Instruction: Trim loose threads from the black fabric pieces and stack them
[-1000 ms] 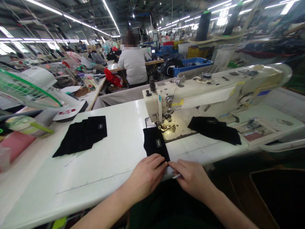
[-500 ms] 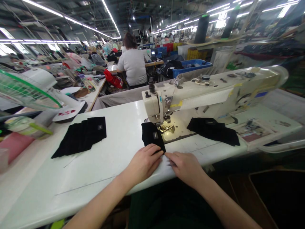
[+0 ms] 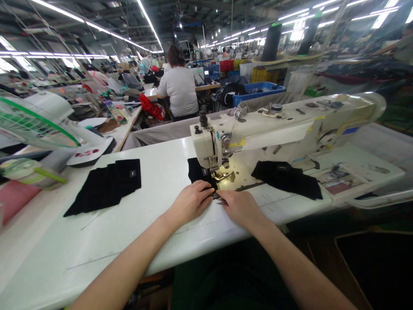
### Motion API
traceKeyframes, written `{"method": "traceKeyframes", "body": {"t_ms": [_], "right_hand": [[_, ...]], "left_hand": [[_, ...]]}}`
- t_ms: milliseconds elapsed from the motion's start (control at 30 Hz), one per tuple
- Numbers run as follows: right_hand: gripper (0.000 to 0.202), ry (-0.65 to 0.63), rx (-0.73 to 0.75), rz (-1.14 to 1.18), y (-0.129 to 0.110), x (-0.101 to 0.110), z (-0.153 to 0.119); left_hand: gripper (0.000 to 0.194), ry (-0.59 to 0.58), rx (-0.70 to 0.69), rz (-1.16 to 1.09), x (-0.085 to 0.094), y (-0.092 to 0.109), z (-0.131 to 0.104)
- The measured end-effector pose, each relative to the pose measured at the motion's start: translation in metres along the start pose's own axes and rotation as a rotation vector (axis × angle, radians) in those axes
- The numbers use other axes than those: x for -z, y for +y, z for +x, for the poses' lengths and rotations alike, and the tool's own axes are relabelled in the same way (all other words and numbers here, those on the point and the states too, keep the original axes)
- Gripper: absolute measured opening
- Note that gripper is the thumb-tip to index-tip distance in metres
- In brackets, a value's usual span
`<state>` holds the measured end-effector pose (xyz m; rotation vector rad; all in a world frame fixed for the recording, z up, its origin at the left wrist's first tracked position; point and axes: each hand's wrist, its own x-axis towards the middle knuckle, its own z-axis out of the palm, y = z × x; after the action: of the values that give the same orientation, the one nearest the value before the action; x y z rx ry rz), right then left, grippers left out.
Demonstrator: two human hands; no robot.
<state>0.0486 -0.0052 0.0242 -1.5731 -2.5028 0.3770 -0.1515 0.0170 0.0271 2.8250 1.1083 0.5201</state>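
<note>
A small black fabric piece with a grey label lies at the sewing machine, its far part beside the presser foot. My left hand presses on its near end, fingers close together and curled over the cloth. At the near right corner of the same piece, my right hand pinches the edge. A small grey pointed thing shows under the right fingers, too little of it visible to name. The two hands' fingertips nearly touch.
Black fabric pieces lie overlapped on the left of the white table. More black cloth rests right of the needle. A fan stands at far left, a parts tray at right. Ahead sits a person.
Both hands have moved forward, away from me, with the black fabric piece. Its label now sits further in, close by the presser foot. The view has shifted slightly.
</note>
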Motion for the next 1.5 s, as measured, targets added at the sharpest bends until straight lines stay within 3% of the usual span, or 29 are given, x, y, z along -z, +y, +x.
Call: {"method": "traceKeyframes", "body": {"t_ms": [500,1500], "right_hand": [[0.037,0.046,0.019,0.05,0.003,-0.005,0.0],[0.032,0.072,0.005,0.036,0.002,-0.011,-0.001]], "left_hand": [[0.028,0.015,0.02,0.041,-0.001,-0.042,0.025],[0.032,0.047,0.053,0.06,-0.005,-0.041,0.022]]}}
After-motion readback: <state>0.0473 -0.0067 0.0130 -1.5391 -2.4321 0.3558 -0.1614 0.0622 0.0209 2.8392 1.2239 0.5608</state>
